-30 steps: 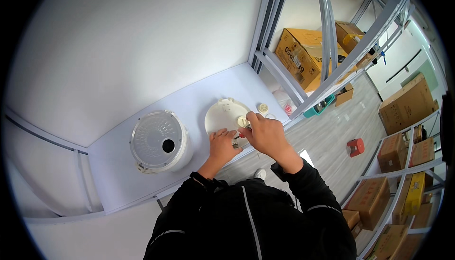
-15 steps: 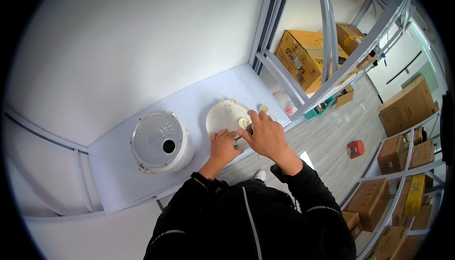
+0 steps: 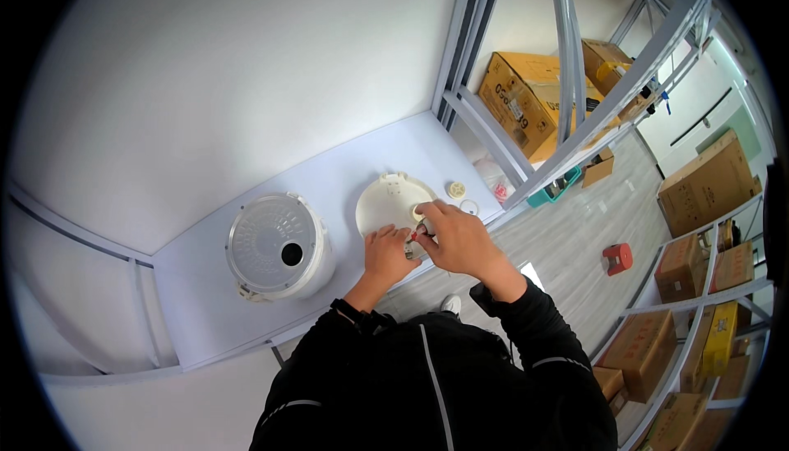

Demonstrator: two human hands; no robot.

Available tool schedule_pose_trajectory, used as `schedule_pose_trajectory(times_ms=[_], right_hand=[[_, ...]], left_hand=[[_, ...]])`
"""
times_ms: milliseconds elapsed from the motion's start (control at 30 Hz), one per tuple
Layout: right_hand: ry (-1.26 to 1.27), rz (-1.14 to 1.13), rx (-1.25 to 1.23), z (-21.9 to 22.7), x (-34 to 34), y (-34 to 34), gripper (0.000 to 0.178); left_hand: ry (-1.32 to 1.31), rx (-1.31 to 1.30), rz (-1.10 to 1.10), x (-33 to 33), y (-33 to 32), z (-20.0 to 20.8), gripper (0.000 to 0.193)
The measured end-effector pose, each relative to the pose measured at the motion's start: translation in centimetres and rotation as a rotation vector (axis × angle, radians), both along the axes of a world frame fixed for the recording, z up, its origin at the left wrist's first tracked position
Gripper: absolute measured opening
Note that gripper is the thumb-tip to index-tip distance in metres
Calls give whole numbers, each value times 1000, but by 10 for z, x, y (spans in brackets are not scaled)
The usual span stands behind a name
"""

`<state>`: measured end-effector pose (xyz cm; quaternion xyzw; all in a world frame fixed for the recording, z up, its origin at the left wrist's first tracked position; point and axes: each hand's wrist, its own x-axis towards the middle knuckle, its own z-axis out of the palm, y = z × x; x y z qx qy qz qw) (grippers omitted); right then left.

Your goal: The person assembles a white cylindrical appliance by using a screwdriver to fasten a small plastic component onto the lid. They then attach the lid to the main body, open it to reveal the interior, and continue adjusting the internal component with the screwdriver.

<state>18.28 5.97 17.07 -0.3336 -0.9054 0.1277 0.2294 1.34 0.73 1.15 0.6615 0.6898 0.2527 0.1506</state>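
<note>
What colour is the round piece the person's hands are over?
Creamy white. The round piece shows in the head view.

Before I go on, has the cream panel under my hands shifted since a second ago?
No, not visibly: the cream panel sits at the same place against the pale tabletop's back edge.

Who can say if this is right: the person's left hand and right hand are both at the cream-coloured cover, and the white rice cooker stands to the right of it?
The side is wrong: the head view shows the white rice cooker to the left of the cream-coloured cover, with left hand and right hand both at it.
</note>
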Motion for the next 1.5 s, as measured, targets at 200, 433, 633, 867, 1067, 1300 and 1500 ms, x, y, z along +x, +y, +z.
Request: schedule_pose_trajectory(times_ms=[200,433,633,867,1067,1300,1500], right_hand=[[-37,-4,-110,-6,-1,1,45],[21,-15,-121,-10,1,1,44],[106,-4,-84,1,2,4,42],[395,-89,-78,29,25,30,37],[527,-47,-89,39,54,68,30],[513,100,-133,33,74,98,29],[486,163,-114,35,93,123,29]], left_hand=[[18,37,2,2,-1,-1,62],[116,28,-20,10,-4,0,54],[101,17,11,15,-8,1,56],[160,-229,80,13,-11,16,70],[409,-427,154,16,-13,47,84],[216,-362,330,42,13,27,112],[305,-243,330,54,33,1,114]])
